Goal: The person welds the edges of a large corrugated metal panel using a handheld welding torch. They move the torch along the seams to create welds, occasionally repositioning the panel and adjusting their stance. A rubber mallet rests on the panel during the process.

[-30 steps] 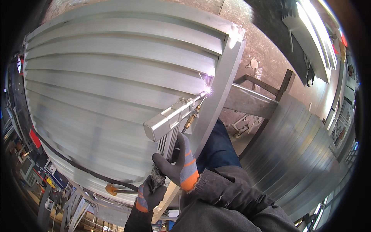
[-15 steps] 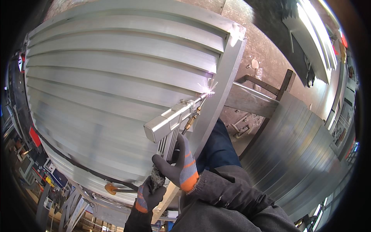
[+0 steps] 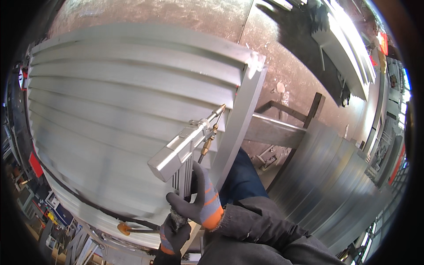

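Note:
My right hand (image 3: 198, 201), in a dark grey glove with an orange cuff, is wrapped round the handle of a silver welding gun (image 3: 173, 155). The gun's brass tip (image 3: 223, 107) hovers by the slat ends, near the inner edge of the right frame rail (image 3: 243, 115) of a grey louvred metal panel (image 3: 110, 97). A thin wire feed tube with brass fittings (image 3: 206, 143) runs under the nozzle. Just below the handle, my left hand (image 3: 176, 234), gloved alike, is closed round the gun's fabric-sleeved cable (image 3: 177, 221). No sparks show at the tip.
Right of the panel stands a dark metal support frame (image 3: 278, 130) beside a stack of long metal strips (image 3: 327, 172). More light profiles (image 3: 340, 48) lie at the upper right. An orange-ended rod (image 3: 125, 229) and a black cable (image 3: 88, 192) cross the panel's near left side.
The bright sparks at the nozzle have gone out. The gun tip has drawn back from the frame rail, and the whole view has shifted, with the panel now lower and more to the left.

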{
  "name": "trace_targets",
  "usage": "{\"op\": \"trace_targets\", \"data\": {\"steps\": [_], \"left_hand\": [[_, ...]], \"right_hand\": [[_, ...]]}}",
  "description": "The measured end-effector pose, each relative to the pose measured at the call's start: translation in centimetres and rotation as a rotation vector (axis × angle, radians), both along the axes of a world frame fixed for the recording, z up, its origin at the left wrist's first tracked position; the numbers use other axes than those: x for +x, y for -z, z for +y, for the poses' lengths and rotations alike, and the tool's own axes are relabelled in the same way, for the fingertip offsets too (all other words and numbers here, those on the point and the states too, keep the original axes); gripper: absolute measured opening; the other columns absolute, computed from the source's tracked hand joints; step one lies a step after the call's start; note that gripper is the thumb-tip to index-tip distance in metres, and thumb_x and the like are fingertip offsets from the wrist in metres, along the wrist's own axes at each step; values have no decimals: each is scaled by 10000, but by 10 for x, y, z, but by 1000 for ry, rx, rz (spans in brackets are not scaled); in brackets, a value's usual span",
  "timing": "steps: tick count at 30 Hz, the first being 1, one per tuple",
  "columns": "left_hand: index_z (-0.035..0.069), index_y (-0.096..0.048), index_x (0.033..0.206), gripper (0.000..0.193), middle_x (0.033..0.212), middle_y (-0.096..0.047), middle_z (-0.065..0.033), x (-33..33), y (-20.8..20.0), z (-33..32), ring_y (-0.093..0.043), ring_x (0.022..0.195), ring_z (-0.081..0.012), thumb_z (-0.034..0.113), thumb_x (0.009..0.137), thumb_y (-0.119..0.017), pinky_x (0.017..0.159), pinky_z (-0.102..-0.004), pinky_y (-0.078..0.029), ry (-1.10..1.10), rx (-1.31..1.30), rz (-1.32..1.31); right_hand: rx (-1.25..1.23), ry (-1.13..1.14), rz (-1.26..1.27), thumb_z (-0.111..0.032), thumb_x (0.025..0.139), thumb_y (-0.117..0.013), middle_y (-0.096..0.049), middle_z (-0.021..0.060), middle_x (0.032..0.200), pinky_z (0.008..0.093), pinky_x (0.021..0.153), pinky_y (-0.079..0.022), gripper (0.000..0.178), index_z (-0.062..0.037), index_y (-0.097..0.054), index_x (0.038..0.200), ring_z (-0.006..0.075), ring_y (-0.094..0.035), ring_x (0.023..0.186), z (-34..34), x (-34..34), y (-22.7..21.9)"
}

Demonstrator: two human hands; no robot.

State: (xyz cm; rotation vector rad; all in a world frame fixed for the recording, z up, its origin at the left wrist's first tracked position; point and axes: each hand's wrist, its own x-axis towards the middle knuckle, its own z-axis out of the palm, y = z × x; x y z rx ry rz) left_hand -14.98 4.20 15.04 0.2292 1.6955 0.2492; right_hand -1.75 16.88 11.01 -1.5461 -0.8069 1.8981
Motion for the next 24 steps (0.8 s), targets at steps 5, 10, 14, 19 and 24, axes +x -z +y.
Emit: {"op": "trace_targets", "data": {"steps": [5, 10, 14, 19, 24], "left_hand": [[4, -638, 1064, 305, 713, -662, -65, 23, 19, 55, -631, 592, -123, 100, 785, -714, 561, -316, -503, 104, 51, 24], [0, -629, 1044, 282, 719, -653, -57, 26, 29, 99, -619, 601, -117, 108, 799, -716, 550, -315, -487, 51, 38, -66], [-3, -617, 1039, 275, 703, -641, -47, 28, 34, 122, -610, 589, -122, 112, 807, -712, 543, -315, -482, 20, -67, -72], [4, -614, 1032, 265, 698, -637, -45, 26, 36, 139, -605, 580, -120, 118, 815, -714, 535, -313, -479, 63, -42, -90], [18, -613, 1015, 242, 678, -622, -35, 24, 37, 144, -592, 562, -111, 124, 824, -717, 519, -304, -468, 26, -62, -128]], "right_hand": [[182, 2, -213, -163, 786, -800, -601, 146, 1042, 351, 767, -550, 873, 72, -305, 1465, 186, -623, 886, 49, 16, 17], [172, 31, -202, -92, 787, -764, -580, 148, 1160, 343, 821, -554, 798, 21, -336, 1450, 180, -620, 977, 83, 26, 35], [84, 56, -175, -174, 783, -792, -565, 178, 1130, 370, 807, -546, 863, 67, -315, 1460, 211, -605, 920, 101, 28, 43], [45, 83, -172, -168, 777, -777, -568, 180, 1115, 368, 795, -551, 851, 55, -325, 1462, 211, -610, 905, 114, 29, 49], [53, 75, -193, -171, 773, -773, -576, 177, 1112, 366, 774, -563, 841, 57, -335, 1454, 209, -620, 896, 121, 28, 50]]}}
